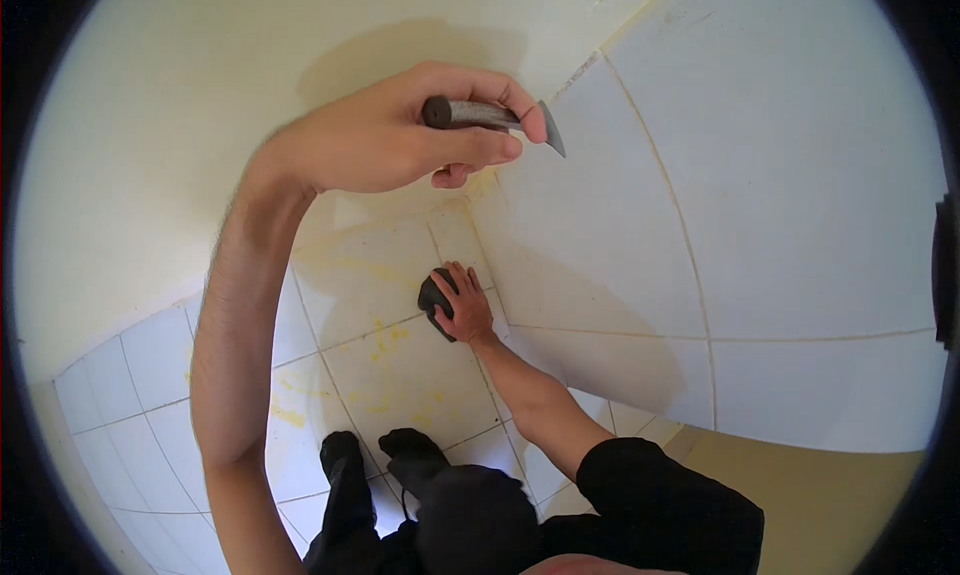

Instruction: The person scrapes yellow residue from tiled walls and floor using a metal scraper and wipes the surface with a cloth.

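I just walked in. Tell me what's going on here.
A person holds a bladed hand tool in the left hand; its metal blade shows in front of the seam between the cream wall and the white tiles, though contact is unclear. Lower down, the right hand lies over a dark object whose kind cannot be made out. Yellow marks spot the tiled floor.

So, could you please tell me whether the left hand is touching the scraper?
Touching: in the head view, the left hand grips the scraper, a finger bent across it near the blade.
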### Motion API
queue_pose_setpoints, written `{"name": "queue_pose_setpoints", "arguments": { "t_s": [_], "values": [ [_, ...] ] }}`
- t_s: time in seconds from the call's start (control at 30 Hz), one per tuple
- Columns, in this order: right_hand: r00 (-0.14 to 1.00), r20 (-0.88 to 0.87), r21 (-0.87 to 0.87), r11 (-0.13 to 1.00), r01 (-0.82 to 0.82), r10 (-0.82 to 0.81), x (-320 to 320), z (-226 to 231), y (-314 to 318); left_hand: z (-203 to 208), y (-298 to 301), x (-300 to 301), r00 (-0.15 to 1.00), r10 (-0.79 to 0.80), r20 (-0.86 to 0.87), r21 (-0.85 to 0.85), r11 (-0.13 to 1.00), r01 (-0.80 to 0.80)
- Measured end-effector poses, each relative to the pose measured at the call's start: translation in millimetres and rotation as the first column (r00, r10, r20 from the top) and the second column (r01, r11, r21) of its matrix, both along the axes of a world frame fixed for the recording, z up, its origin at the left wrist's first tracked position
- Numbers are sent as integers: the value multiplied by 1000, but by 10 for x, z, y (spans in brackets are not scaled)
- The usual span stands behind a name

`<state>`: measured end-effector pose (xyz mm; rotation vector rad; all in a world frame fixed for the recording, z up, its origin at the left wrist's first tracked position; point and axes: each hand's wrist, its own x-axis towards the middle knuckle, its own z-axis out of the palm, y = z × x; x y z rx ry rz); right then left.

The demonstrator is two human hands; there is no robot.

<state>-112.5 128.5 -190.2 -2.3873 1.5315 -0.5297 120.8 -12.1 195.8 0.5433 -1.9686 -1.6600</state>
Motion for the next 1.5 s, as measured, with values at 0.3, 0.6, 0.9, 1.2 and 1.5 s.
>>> {"name": "queue_pose_setpoints", "arguments": {
  "t_s": [0.3,0.6,0.9,1.2,1.5],
  "values": [
    [968,-251,7,1000,22,-19,55,214,87,-1140,700,162,926,373,52,-14,928,-373],
    [625,780,9,1000,2,-9,330,1887,176,-1748,1210,14,918,352,183,-298,909,-290],
    [626,778,114,965,-234,60,631,2357,-46,-1644,1312,-69,920,383,85,-340,879,-335],
    [126,965,-240,966,91,228,330,3624,-1250,-1599,1896,588,884,468,13,10,884,-468],
    [524,846,-359,834,420,100,466,3492,-1572,-1924,2028,793,800,591,106,237,766,-598]
  ]
}}
